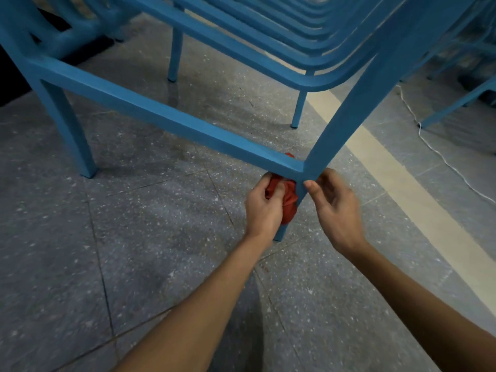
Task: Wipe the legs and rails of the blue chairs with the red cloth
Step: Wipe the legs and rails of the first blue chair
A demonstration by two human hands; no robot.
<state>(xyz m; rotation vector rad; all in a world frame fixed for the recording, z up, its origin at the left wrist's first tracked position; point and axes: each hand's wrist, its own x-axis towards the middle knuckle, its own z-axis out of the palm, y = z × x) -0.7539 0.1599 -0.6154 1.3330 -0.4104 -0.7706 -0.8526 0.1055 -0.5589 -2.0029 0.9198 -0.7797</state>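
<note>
The left forearm [204, 304] and right forearm [418, 299] rise from the lower edge of the frame, bare along all their visible length. At centre, the left hand [261, 208] and right hand [335, 208] are likewise bare.

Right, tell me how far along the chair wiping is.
Done: nothing here shows which parts are already wiped. In hand: the left hand holds the red cloth against the near leg, just under the corner with the rail; the right hand rests its thumb on that leg. Left: likely the other three legs of this stack and the chairs on the right.
</note>
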